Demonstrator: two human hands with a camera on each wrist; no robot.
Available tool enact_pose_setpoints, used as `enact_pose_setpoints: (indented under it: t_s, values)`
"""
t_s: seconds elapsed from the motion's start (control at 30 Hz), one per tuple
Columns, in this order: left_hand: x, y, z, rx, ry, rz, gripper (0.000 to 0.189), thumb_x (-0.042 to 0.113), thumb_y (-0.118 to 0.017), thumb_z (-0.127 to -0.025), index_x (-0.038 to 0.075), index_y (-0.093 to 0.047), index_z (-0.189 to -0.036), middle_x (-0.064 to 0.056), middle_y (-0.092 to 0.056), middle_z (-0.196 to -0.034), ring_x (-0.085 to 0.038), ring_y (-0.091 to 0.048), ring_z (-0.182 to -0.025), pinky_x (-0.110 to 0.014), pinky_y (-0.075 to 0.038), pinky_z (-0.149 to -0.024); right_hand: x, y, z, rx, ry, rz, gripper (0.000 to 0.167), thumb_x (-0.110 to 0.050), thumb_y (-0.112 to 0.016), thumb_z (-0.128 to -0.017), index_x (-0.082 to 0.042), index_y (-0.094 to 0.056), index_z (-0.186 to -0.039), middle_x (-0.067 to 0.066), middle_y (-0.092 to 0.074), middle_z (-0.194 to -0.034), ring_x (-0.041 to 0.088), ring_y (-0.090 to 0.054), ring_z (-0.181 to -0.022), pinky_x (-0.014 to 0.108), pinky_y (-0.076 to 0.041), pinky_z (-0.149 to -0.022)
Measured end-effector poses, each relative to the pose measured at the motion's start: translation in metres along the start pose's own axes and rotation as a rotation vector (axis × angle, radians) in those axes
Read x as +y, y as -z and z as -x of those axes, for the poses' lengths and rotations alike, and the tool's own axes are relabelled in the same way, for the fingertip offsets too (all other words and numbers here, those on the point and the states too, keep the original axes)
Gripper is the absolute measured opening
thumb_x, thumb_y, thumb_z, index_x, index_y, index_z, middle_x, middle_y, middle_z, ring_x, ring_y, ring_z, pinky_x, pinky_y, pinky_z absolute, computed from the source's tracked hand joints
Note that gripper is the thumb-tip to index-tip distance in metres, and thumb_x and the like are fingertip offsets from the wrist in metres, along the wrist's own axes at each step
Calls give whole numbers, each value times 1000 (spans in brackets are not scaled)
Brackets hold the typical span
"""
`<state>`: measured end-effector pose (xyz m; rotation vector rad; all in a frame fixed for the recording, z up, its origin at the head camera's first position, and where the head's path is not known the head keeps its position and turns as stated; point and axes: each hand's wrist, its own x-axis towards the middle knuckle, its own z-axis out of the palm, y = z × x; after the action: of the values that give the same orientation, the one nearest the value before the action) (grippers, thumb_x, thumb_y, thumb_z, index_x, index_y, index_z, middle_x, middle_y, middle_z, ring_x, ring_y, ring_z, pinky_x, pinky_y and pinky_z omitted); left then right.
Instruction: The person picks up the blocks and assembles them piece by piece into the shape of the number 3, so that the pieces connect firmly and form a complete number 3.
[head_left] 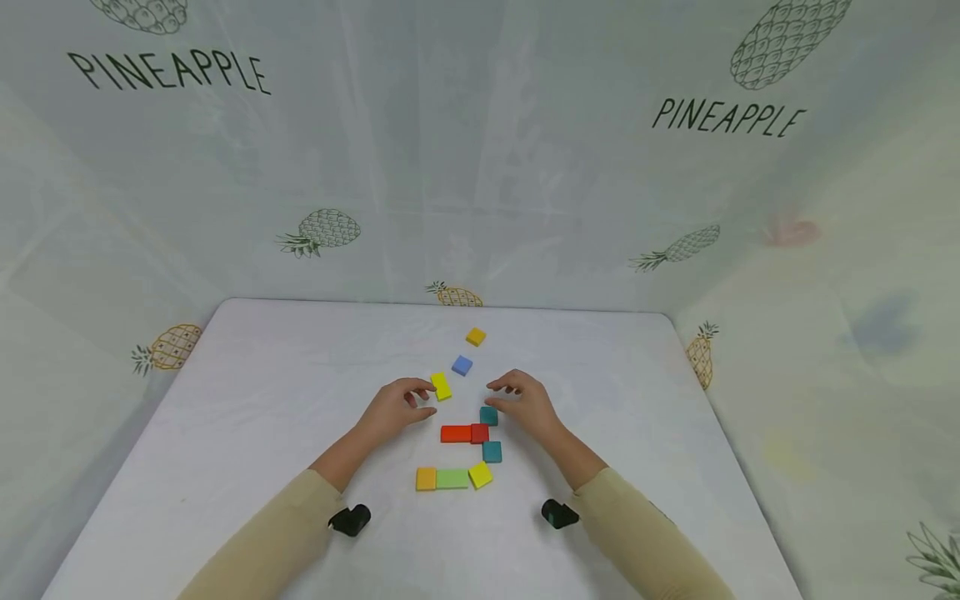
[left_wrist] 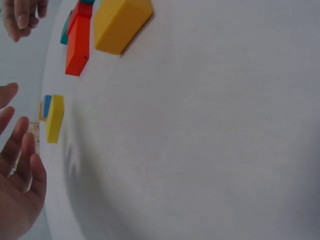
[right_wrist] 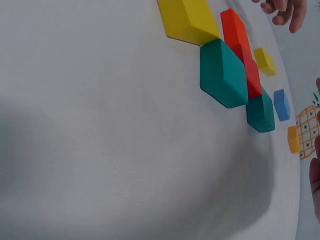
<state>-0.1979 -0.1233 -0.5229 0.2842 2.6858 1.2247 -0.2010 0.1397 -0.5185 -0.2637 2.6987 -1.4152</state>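
Observation:
My left hand hovers left of the blocks with thumb and fingers parted. A long yellow block lies by its fingertips, and the left wrist view shows the palm holding nothing. My right hand is bent loosely above the upper teal block, with no block seen in its fingers; in the right wrist view only its edge appears. Below that block a red square block adjoins a long orange-red block. Another teal block sits under the red square.
Nearer me, an orange block, a long light green block and a tilted yellow square block form a row. Farther off lie a blue block and an amber block. A white cloth covers the table; a pineapple-print curtain stands behind.

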Motion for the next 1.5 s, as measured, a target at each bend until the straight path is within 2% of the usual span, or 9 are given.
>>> enact_pose_setpoints:
  t_s: [0.27,0.5,0.73,1.23,1.5]
  values:
    - [-5,-5,-25,43,20,-5,37,21,-80,-82,15,-68,-116,3,-62,-97,-16,-52,-78,-30,-45,-68,0,-5,-36,-64,-49,53,26,-20,-79,-84,-13,-74,-108,-3,-63,-101,21,-53,-98,34,-49,-81]
    - [-12,-11,-38,52,51,-6,42,21,-81,-81,13,-67,-119,0,-61,-100,-17,-50,-79,-29,-43,-69,0,-11,-58,-91,-68,90,27,-20,-79,-84,-15,-73,-110,-1,-63,-102,20,-53,-96,31,-50,-79]
    - [-17,-14,-42,59,89,0,46,22,-82,-80,13,-66,-121,-1,-60,-100,-18,-49,-81,-31,-41,-70,3,-19,-73,-100,-73,121,31,-21,-79,-83,-15,-72,-112,-1,-62,-101,20,-52,-95,30,-48,-81]
    - [-23,-23,-41,79,82,-13,48,22,-83,-78,12,-65,-122,1,-59,-100,-18,-49,-86,-31,-42,-73,14,-35,-96,-164,-55,181,39,-21,-81,-82,-16,-70,-119,-2,-59,-100,19,-51,-93,30,-46,-83]
    - [-25,-23,-42,82,73,-27,48,23,-84,-78,12,-66,-121,1,-58,-99,-18,-49,-86,-31,-42,-74,9,-36,-101,-206,-70,200,42,-20,-79,-83,-17,-68,-123,-1,-58,-98,20,-51,-91,31,-46,-82]
